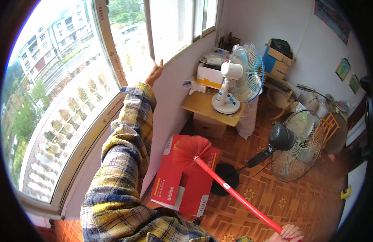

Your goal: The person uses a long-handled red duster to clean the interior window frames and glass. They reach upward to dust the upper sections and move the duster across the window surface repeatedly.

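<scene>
My right hand (287,233) grips the lower end of a red pole (238,196) at the bottom right. At the pole's far end is a round duster head (194,152) with fanned red bristles. It shows in front of a flattened red cardboard box (168,181) on the floor. My left arm, in a plaid sleeve (123,151), stretches forward to the windows. The left hand (154,72) is at the foot of an upright window frame (149,30), by the sill. Glare washes out part of its fingers, so their hold on the frame is unclear.
A white and blue table fan (224,101) stands on a small yellow-topped table (198,104) beside a white box (209,75). A black pedestal fan (281,136) leans over the patterned floor (265,193). At the back are a cardboard box (278,62) and a basket (275,103).
</scene>
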Available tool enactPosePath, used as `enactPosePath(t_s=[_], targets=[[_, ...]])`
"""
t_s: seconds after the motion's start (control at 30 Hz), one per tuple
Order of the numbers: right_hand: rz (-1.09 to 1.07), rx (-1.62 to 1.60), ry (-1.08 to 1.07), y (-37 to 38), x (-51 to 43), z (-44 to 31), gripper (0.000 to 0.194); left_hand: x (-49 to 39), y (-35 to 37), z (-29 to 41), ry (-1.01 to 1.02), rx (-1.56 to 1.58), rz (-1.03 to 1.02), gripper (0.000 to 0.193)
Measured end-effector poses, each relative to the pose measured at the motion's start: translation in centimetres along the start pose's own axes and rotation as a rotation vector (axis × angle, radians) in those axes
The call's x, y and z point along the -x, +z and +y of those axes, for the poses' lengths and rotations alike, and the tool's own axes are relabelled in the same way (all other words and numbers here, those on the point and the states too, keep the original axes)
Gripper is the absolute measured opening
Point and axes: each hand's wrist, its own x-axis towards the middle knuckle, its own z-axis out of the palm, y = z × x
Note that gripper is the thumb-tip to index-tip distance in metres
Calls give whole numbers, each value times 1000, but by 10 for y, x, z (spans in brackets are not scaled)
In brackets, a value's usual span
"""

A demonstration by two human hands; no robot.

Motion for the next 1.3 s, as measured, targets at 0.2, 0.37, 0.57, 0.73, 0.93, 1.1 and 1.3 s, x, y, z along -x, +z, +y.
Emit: enactPosePath(t_s=[0.2,0.37,0.57,0.73,0.93,1.1,1.3], targets=[[45,98,-23,15,16,13,48,-47,46,-22,-26,144,-72,89],[63,166,-17,31,26,33,48,-90,56,-22,37,440,-441,94],[-28,213,0,69,18,53,48,-37,69,-76,96,379,-320,85],[-325,-5,99,93,3,67,38,85,65,-85,242,307,-359,67],[-505,1,137,129,-18,110,40,265,25,-8,320,585,-865,68],[-657,-163,348,185,-28,150,40,363,3,36,600,433,-780,78],[-800,-312,833,229,-16,186,41,431,-9,51,183,249,-271,27]])
